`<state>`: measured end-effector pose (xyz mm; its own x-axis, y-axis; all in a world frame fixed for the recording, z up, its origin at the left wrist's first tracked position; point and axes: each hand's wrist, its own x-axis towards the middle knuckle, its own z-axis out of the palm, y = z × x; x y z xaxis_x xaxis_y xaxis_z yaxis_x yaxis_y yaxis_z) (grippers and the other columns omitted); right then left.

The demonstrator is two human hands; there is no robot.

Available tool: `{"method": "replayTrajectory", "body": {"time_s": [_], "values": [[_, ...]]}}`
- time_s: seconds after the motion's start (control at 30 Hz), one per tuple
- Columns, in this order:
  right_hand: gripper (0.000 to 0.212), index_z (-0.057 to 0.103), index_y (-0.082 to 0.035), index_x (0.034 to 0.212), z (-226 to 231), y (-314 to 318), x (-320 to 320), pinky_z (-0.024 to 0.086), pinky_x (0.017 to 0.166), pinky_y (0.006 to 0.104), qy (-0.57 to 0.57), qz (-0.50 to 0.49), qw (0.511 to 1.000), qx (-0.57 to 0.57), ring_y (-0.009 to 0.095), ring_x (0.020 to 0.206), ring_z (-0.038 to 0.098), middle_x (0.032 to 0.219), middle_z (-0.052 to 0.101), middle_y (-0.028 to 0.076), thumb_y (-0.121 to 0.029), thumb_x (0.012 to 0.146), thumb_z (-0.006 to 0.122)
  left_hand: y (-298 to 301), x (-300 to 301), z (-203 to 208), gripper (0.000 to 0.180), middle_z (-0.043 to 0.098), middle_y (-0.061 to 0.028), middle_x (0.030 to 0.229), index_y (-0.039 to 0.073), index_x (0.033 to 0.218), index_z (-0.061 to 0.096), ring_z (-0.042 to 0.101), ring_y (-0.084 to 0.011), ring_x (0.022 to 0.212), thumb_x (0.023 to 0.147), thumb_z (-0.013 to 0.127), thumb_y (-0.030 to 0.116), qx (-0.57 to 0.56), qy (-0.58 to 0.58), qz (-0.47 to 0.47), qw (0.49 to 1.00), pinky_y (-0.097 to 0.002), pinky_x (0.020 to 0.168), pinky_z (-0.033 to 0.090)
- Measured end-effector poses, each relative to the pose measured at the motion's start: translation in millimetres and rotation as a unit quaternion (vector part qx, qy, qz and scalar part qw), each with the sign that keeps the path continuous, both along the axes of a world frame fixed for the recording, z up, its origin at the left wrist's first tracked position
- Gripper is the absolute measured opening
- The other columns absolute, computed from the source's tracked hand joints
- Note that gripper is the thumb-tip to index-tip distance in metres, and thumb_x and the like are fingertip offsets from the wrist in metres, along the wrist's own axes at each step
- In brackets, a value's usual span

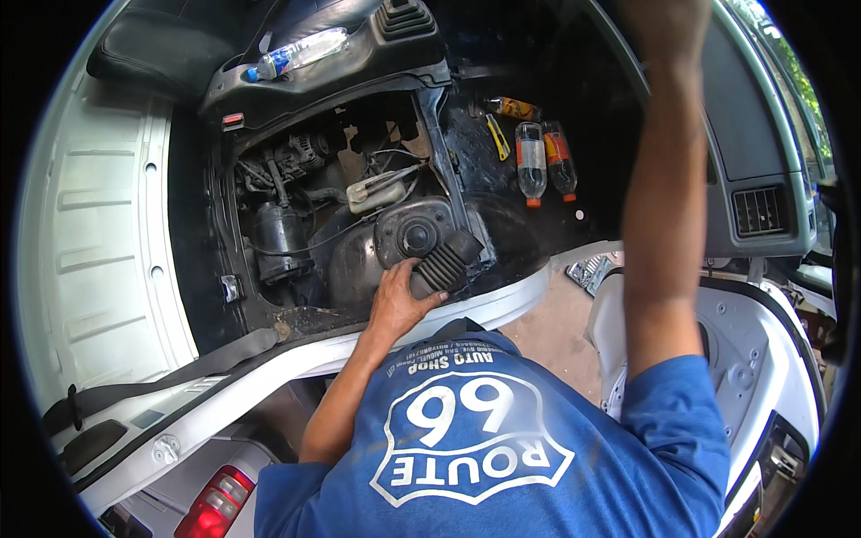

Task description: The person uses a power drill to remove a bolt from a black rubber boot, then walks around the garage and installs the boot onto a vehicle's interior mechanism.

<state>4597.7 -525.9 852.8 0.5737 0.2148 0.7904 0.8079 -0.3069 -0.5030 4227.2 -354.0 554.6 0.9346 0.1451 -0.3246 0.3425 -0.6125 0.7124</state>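
Observation:
My left hand is closed around the end of a black ribbed rubber hose, at the near edge of the open engine bay. Just past the hose sits a round black mount on a dark metal dome. My right arm reaches far forward over the passenger side. At the top edge my right hand is smeared and cut off, so its fingers are hidden. Inside the bay are a black cylindrical canister, a whitish plastic reservoir and an alternator-like part.
On the dark floor lie a yellow cutter knife, a clear bottle and two orange-labelled bottles. A water bottle rests on the console. The white door sill borders the bay; an open door stands at right.

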Motion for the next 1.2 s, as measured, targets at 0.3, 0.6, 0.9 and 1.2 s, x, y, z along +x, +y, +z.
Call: {"method": "replayTrajectory", "body": {"time_s": [0.3,0.6,0.9,1.2], "values": [[0.026,0.077,-0.002,0.118,-262,-32,-198,0.055,0.095,0.0344,0.483,-0.075,0.87,-0.068,0.024,0.104,0.074,0.116,0.078,0.015,-0.006,0.093,0.075,32,-5,3,0.093,0.059,-0.0242,0.147,0.001,0.149,0.054,0.054,-0.0403,0.14,0.076,0.092,0.043,-0.047,0.047,-0.08,0.995,-0.0468,0.121,0.041],[0.029,0.073,0.001,0.122,-326,-60,-255,0.053,0.093,0.0279,0.552,-0.064,0.81,0.188,0.014,0.102,0.069,0.11,0.076,0.007,0.005,0.093,0.072,30,21,8,0.074,0.063,-0.0251,0.142,0.0,0.143,0.06,0.057,-0.0402,0.136,0.086,0.084,0.039,-0.057,0.022,-0.09,0.994,-0.0459,0.117,0.044],[0.031,0.072,0.0,0.122,-311,-47,-273,0.054,0.095,0.0328,0.442,-0.108,0.89,0.022,0.02,0.106,0.07,0.112,0.072,0.012,0.006,0.091,0.069,22,69,20,0.062,0.066,-0.0304,0.136,-0.004,0.14,0.061,0.064,-0.0417,0.13,0.094,0.076,0.035,-0.09,-0.005,-0.095,0.991,-0.0463,0.108,0.052],[0.029,0.065,0.005,0.127,-265,-42,-276,0.062,0.086,0.0315,0.651,0.082,0.746,0.115,0.015,0.099,0.068,0.112,0.069,0.009,0.005,0.098,0.062,36,52,41,0.084,0.065,-0.0273,0.141,0.0,0.143,0.061,0.064,-0.0393,0.131,0.081,0.088,0.05,-0.072,0.014,-0.122,0.99,-0.0439,0.113,0.049]]}}
